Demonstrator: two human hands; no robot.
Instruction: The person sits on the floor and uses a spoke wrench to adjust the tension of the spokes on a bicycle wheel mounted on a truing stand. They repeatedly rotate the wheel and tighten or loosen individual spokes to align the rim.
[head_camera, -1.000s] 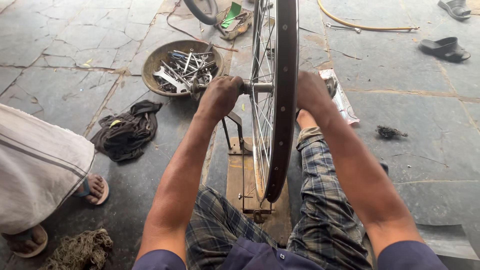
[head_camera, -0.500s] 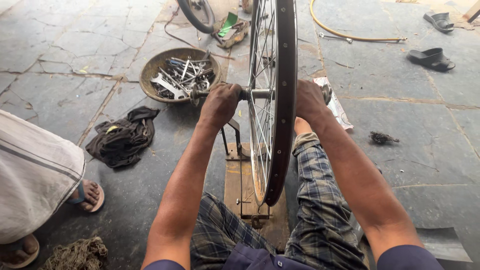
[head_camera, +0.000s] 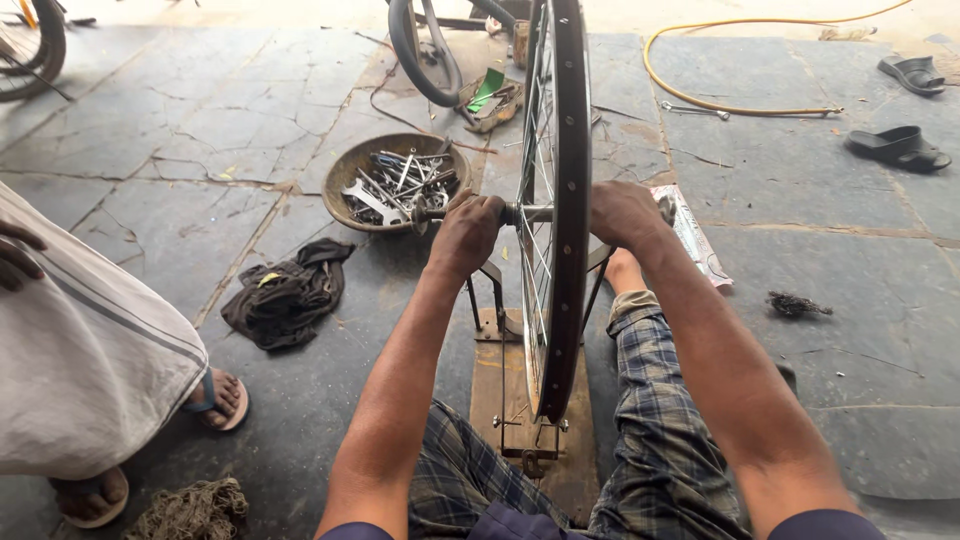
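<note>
while the bicycle wheel (head_camera: 556, 200) is standing upright in the metal stand (head_camera: 520, 400) between my knees, i'm gripping both ends of its axle. my left hand (head_camera: 465, 232) is closing around the left axle end, fingers wrapped narrow on it; what else it is pinching there i cannot tell. my right hand (head_camera: 622, 212) is curling on the far side of the hub, mostly hidden by the rim, so i cannot tell exactly what it is holding beyond the axle area. wheel is bare of tyre, spokes are all sitting in place, and it is resting in the stand, so mounting looks done; judging by the hands at the hub, the axle work is looking mid-way and the rim itself is going untouched. round pan of spanners (head_camera: 395, 182) is lying just beyond my left hand, a dark rag (head_camera: 288, 295) is lying left of the stand, and another person in a white wrap (head_camera: 80, 380) is standing at the left edge.
</note>
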